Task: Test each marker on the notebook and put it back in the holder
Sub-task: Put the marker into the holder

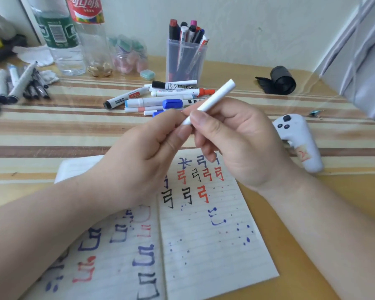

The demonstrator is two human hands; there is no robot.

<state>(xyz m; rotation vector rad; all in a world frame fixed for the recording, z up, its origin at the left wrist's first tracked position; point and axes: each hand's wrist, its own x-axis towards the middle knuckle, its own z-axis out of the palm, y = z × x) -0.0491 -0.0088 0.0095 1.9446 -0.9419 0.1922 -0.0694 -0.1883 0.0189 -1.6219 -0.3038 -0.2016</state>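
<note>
You hold a white marker (pixel 212 100) in both hands at the centre of the frame, tilted so its free end points toward the upper right. Your right hand (pixel 236 144) pinches the barrel between thumb and curled fingers. Your left hand (pixel 139 156) is curled round the lower end (the tip is hidden inside your fingers). Both hands hover above the open notebook (pixel 214 245), which fills the lower centre and carries black, red and blue marks. The clear holder (pixel 185 61) stands at upper centre with several markers upright in it. A pile of loose markers (pixel 160 98) lies just in front of it. A white controller (pixel 301 139) rests at centre right.
</note>
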